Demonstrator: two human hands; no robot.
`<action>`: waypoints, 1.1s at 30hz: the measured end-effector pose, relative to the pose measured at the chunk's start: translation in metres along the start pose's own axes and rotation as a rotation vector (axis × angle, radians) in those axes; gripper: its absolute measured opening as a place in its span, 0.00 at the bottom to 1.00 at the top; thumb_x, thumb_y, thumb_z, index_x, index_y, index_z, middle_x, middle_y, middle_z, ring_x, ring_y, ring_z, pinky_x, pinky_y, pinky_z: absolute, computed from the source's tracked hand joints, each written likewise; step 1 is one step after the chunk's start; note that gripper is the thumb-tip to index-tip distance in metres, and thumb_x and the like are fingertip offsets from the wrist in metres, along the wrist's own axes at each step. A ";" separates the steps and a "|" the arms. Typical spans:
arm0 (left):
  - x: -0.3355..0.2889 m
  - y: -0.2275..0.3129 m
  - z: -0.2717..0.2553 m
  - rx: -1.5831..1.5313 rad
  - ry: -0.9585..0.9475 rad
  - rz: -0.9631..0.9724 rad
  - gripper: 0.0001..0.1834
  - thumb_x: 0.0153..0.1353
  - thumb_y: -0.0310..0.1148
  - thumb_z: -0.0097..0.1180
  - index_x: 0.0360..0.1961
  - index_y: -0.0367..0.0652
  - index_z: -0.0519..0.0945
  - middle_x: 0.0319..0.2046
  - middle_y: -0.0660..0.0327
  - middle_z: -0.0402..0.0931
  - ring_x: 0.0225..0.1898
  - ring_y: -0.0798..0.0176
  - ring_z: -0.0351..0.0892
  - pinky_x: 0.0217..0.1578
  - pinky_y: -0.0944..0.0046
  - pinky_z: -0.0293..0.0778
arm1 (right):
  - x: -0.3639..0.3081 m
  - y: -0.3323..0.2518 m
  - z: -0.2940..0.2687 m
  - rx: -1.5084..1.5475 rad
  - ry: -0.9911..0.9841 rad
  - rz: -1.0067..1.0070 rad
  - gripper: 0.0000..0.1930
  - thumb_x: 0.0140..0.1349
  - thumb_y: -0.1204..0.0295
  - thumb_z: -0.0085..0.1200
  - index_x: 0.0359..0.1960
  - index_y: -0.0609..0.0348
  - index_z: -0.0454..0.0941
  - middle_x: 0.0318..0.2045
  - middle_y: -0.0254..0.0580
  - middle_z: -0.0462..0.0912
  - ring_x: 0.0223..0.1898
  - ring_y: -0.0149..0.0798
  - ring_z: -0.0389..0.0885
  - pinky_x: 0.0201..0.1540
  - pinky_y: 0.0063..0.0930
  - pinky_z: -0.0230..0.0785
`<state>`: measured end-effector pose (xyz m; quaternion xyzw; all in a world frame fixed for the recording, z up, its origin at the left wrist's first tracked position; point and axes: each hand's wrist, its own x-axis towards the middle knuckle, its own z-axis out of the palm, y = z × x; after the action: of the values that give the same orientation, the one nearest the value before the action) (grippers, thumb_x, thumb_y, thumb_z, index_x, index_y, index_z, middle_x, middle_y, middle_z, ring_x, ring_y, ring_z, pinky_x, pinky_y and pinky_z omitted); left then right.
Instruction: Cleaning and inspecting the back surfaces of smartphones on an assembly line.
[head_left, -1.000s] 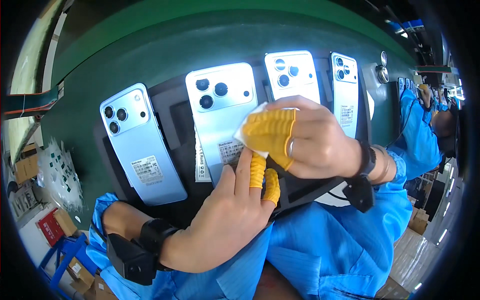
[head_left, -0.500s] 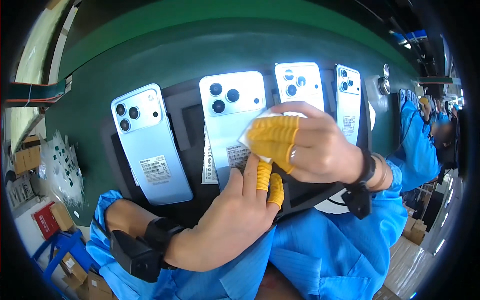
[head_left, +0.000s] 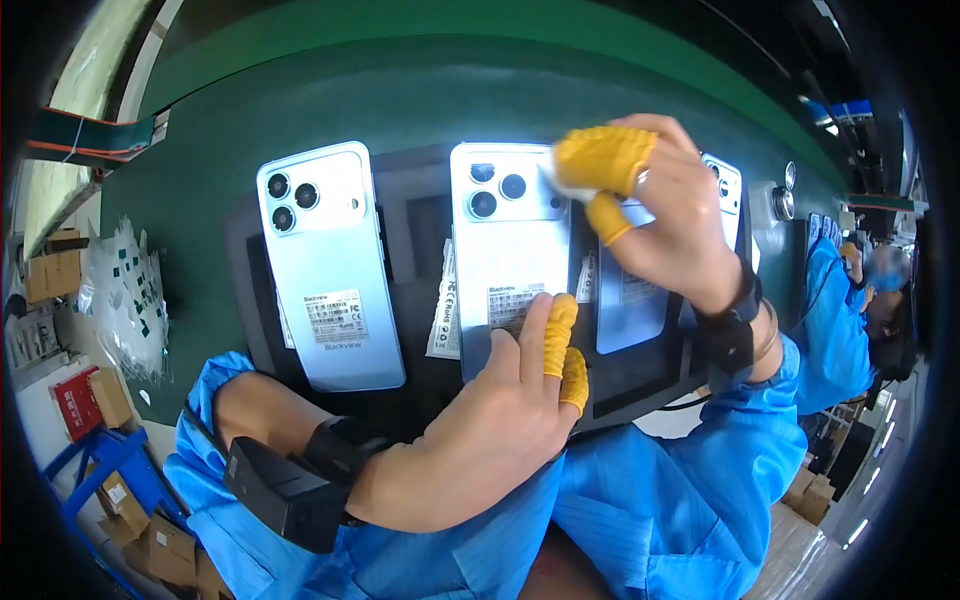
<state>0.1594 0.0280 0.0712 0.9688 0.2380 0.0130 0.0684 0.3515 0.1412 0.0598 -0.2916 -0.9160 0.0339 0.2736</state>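
A light-blue smartphone lies back up in front of me, with three camera lenses and a white printed label. My left hand, with yellow finger cots on some fingers, has its fingers stretched over the lower part of this phone. My right hand, also in yellow finger cots, pinches a small white wipe at the phone's upper right corner. Most of the wipe is hidden under the fingers. To the left lies a matching smartphone. A third smartphone is partly covered by my right hand.
A black foam tray with cut-outs lies under the phones on the green table. A fourth smartphone is at the right, near a round metal item. Clear film with green pieces hangs at the left edge. A co-worker's blue sleeve is farther right.
My right hand has moved with the wipe from the phone's middle up to its upper right corner. My left hand stays on the phone's lower part. The whole view has shifted slightly.
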 end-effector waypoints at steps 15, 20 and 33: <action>0.001 0.003 0.004 0.031 0.019 -0.014 0.16 0.53 0.33 0.52 0.43 0.39 0.79 0.39 0.37 0.77 0.53 0.41 0.73 0.38 0.64 0.70 | -0.003 -0.002 0.010 0.269 -0.206 -0.289 0.05 0.44 0.78 0.59 0.14 0.58 0.76 0.16 0.39 0.78 0.18 0.36 0.76 0.54 0.44 0.69; 0.001 0.001 -0.001 0.043 -0.015 0.016 0.17 0.52 0.33 0.52 0.42 0.39 0.79 0.40 0.37 0.76 0.54 0.41 0.73 0.39 0.64 0.72 | 0.003 0.007 -0.002 0.209 0.002 -0.079 0.09 0.45 0.80 0.60 0.31 0.58 0.83 0.26 0.39 0.83 0.29 0.39 0.81 0.50 0.38 0.70; 0.002 0.000 0.002 -0.003 0.075 -0.016 0.18 0.49 0.33 0.52 0.41 0.38 0.79 0.32 0.42 0.76 0.55 0.40 0.71 0.41 0.62 0.74 | 0.001 0.021 0.008 0.422 -0.120 -0.179 0.08 0.40 0.82 0.53 0.24 0.62 0.82 0.25 0.41 0.83 0.28 0.38 0.81 0.53 0.41 0.67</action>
<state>0.1610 0.0282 0.0692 0.9655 0.2483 0.0490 0.0611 0.3579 0.1599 0.0485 -0.1431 -0.9254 0.2174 0.2753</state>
